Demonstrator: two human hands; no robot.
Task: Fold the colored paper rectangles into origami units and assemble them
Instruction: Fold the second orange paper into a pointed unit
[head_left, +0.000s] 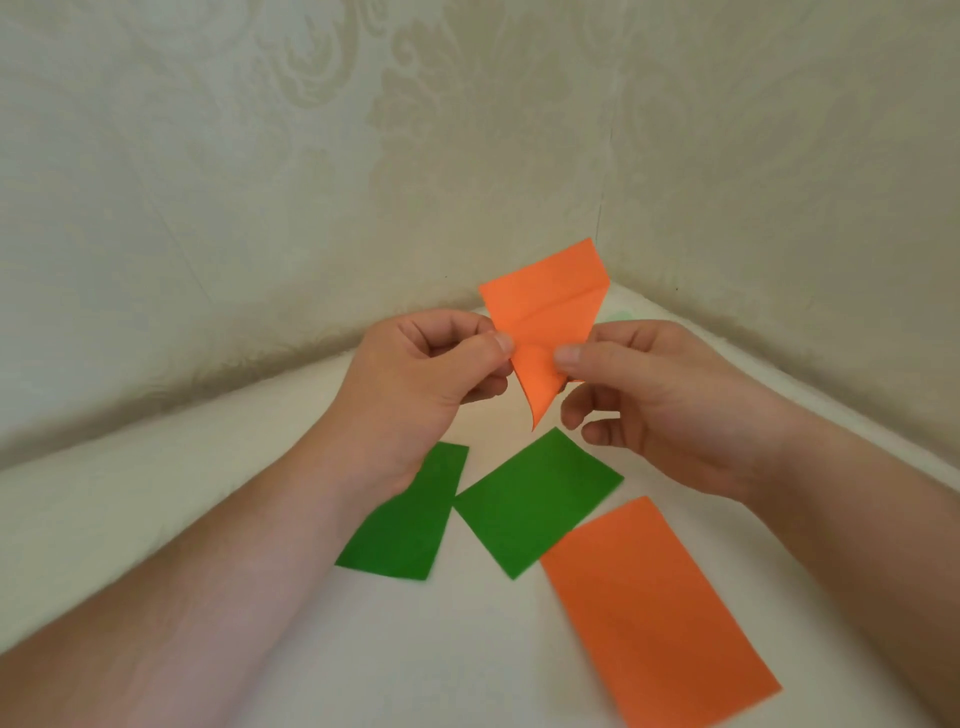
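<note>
A partly folded orange paper (545, 312) is held up in the air above the white table (156, 509), its point hanging down. My left hand (421, 384) pinches its left edge between thumb and fingers. My right hand (660, 395) pinches its right edge with the thumb on the front. Flat on the table below lie two green rectangles, one (405, 525) partly under my left wrist and one (535, 504) in the middle. A flat orange rectangle (654, 608) lies at the lower right, beside my right forearm.
The table sits in a corner, with pale patterned wallpaper (363, 156) on both walls close behind the papers. A faint pale green patch (618, 316) shows on the table behind the held paper.
</note>
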